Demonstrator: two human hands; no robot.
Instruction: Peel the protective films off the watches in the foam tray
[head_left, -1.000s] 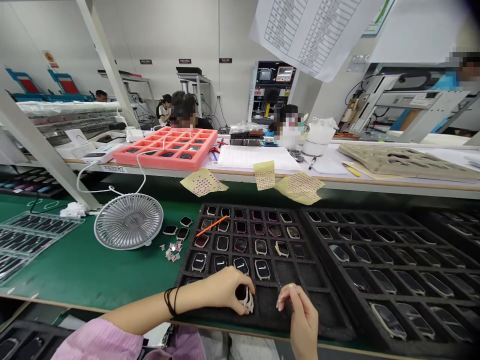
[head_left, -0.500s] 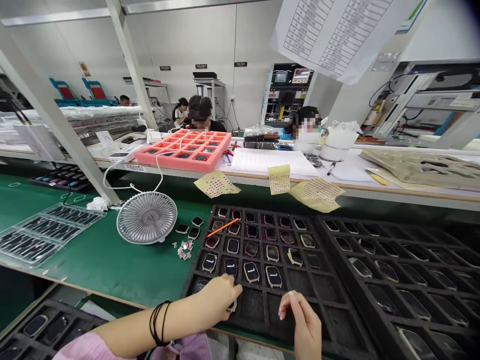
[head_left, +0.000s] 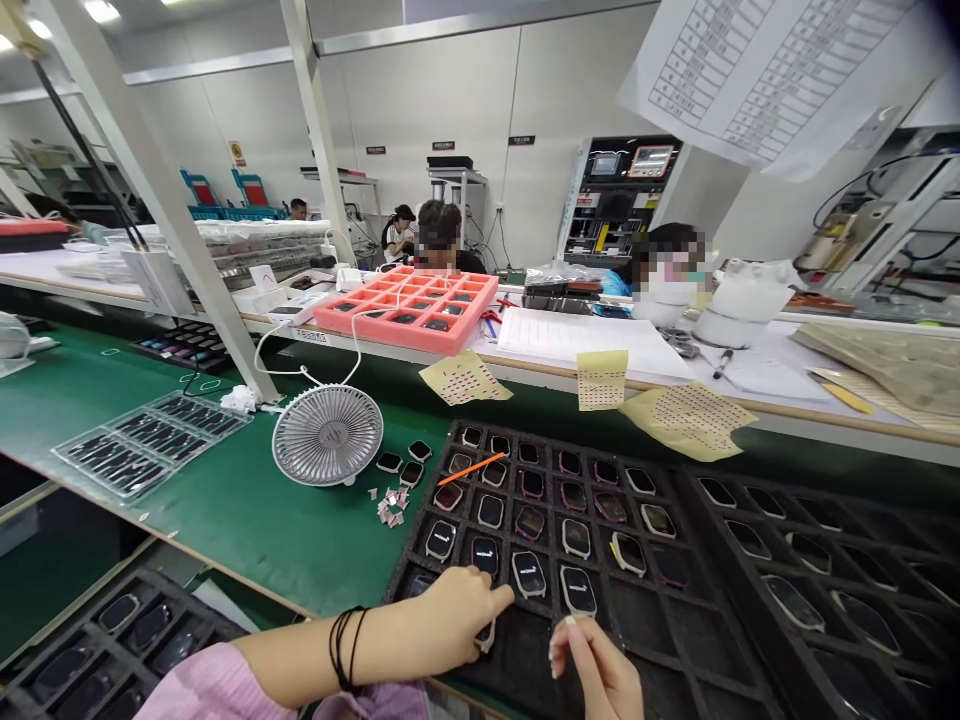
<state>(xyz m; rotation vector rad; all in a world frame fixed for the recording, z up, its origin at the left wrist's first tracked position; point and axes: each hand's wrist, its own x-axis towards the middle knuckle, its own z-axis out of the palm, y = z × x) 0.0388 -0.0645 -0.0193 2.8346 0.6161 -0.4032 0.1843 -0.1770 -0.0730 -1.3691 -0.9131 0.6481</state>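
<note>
Left hand (head_left: pixel 457 610) sits over the near edge of the black foam tray (head_left: pixel 645 610), fingers (head_left: pixel 499 597) curled onto a small white piece (head_left: pixel 487 637), long axis roughly toward me; looks gripped, can't confirm. That piece is in the tray's front-left area, nearer my left hand. Left index tip is just short of a smartwatch body (head_left: pixel 529 575), one of the bodies in the tray's cells. Right hand (head_left: pixel 600 680) is at the tray's near edge, fingertips (head_left: pixel 566 640) pinched, nothing visible between them.

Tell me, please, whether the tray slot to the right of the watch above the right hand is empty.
It is empty: the slot shows only black foam, while the watch beside it fills its own slot.
</note>
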